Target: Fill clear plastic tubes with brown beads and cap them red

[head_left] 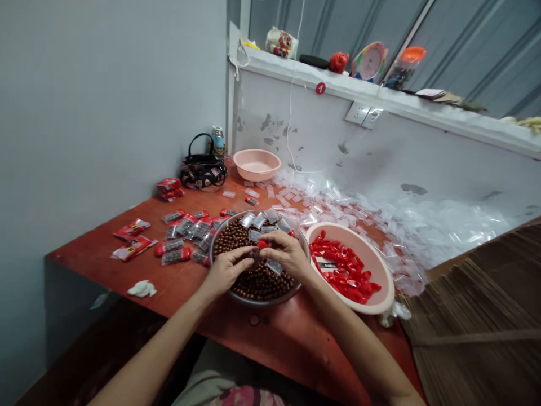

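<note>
Both my hands meet over a dark-rimmed bowl [259, 304] full of round brown beads [230, 239]. Pinched in my left hand [226, 269] is a small clear plastic case [255, 255] that looks dark inside, mostly hidden by the fingers. My right hand [291, 256] grips a red plastic cap [262, 245] against the end of that case. Several clear cases [247, 220] lie on the beads. Right of the bowl, a pink basin [386, 282] contains many loose red caps [346, 265] and a white label card [326, 265].
Filled cases with red caps [176, 255] and red printed packets [133, 247] lie on the left of the red table [177, 293]. Behind are a handbag [203, 171], another pink basin [257, 164] and heaped clear cases [448, 225]. Stacked brown cardboard [477, 316] borders the right side.
</note>
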{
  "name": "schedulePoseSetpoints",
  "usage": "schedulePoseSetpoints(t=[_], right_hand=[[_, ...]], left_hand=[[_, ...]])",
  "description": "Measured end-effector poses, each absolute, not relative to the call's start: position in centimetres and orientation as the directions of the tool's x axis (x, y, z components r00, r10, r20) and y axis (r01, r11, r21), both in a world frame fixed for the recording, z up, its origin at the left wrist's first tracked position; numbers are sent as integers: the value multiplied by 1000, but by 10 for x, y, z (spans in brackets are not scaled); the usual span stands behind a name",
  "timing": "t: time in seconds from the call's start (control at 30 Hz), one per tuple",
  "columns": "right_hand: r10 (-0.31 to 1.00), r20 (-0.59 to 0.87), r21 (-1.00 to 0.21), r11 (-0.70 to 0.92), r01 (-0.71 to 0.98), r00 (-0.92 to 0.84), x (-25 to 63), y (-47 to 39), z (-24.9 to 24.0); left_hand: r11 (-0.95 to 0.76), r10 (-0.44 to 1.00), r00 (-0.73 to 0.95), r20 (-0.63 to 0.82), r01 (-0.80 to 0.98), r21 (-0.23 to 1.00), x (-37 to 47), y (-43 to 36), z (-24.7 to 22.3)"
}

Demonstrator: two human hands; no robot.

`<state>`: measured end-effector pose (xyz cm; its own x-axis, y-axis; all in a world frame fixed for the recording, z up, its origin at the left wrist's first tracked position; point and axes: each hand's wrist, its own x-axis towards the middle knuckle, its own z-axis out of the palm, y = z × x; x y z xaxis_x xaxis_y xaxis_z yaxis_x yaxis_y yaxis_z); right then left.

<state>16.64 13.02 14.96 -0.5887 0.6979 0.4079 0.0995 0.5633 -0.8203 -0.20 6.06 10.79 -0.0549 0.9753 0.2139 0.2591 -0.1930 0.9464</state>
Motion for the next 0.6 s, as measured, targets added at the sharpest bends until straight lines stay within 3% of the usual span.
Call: schedulePoseSetpoints(t=[0.27, 0.47, 0.6], right_hand=[[568, 406, -580, 766, 279, -716, 174, 113, 153], [689, 425, -677, 672, 299, -587, 183, 122, 158], [508, 312, -584, 769, 260, -803, 190, 125, 168]], left_hand=[[-266, 952, -64, 299, 312, 912, 0, 58, 104], [-233, 958, -98, 270, 284, 930, 0, 57, 102], [-234, 962, -69, 263, 280, 931, -2, 57, 102]])
